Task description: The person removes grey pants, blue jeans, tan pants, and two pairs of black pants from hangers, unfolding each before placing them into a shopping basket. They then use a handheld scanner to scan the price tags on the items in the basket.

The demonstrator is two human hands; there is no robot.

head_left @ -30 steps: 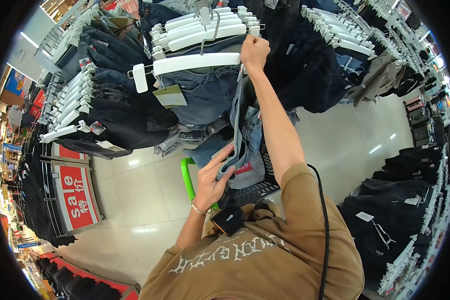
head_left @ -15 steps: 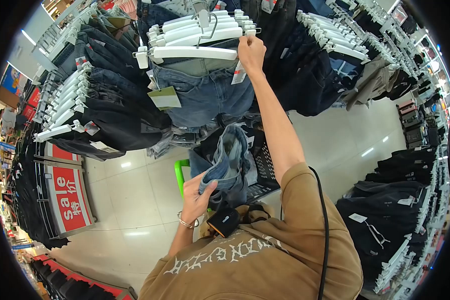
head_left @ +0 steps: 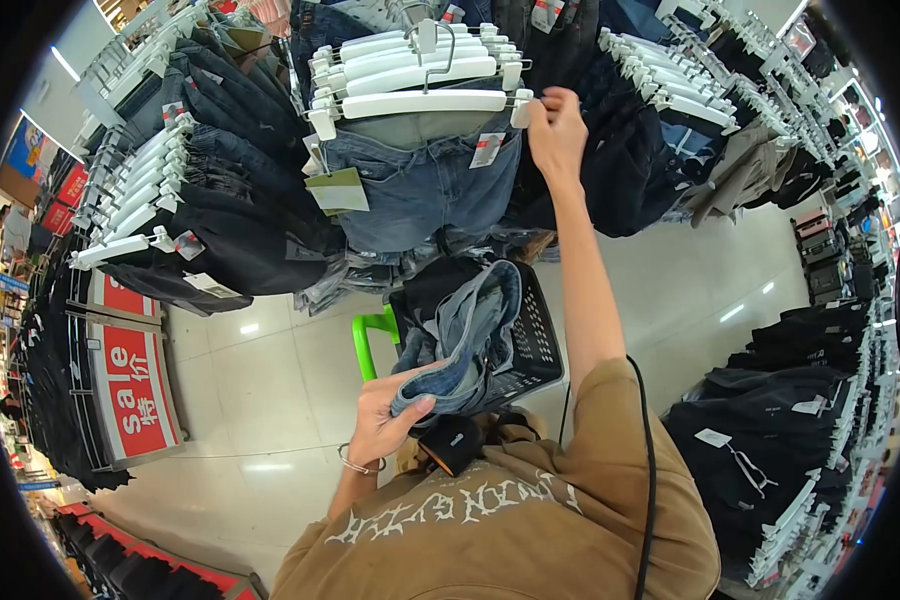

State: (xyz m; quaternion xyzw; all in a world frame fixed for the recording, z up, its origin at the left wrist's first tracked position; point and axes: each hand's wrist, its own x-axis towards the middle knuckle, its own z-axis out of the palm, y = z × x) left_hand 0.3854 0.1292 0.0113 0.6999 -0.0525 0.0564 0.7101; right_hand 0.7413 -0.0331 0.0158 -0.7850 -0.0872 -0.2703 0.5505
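Note:
My left hand point(head_left: 382, 415) is closed on the waistband of a pair of blue jeans point(head_left: 460, 340), thumb on top. The jeans hang bunched over a black shopping basket point(head_left: 538, 325) with a bright green handle point(head_left: 362, 340). Higher up, my right hand point(head_left: 558, 140) is beside the right clip point(head_left: 521, 108) of the front white hanger point(head_left: 425, 104). Its fingers are bent and the thumb stands apart from them, with nothing seen between. Faded blue jeans point(head_left: 420, 190) hang from that hanger, with a green tag point(head_left: 337, 191) and a white price tag point(head_left: 487, 150).
More white hangers with dark trousers point(head_left: 240, 235) fill the rack on the left, and dark jeans point(head_left: 620, 180) hang to the right. A red sale sign point(head_left: 135, 390) stands at lower left. Black garments point(head_left: 770, 420) line the right side. A black cable point(head_left: 653, 470) runs over my shirt.
My right hand has come off the end of the front hanger and moved slightly right. The jeans in my left hand have swung lower over the basket, showing more of its green handle.

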